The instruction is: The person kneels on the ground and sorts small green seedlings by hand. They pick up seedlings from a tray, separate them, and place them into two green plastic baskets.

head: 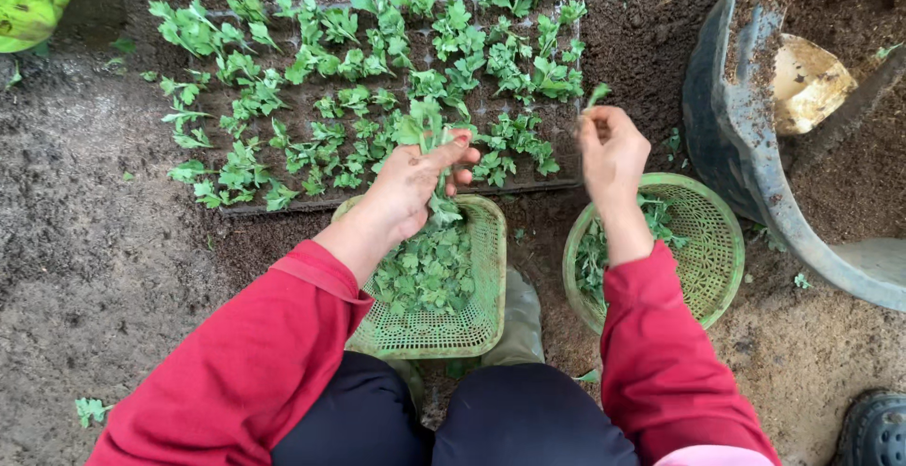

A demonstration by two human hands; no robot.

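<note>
Left hand [415, 183] closed around a bunch of green cuttings [427, 136], above the square basket [486, 268]. Right hand [612, 150] pinches one small cutting [597, 94] by its stem, over the round basket [713, 240] at right. Cuttings look light, limp, easily bruised; hold low on stems. Seedling tray [283, 103] lies beyond.

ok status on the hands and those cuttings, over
Left hand grips bunch of cuttings over rectangular basket. Right hand pinches single cutting above round basket. Seedling tray ahead, unobstructed.
</note>
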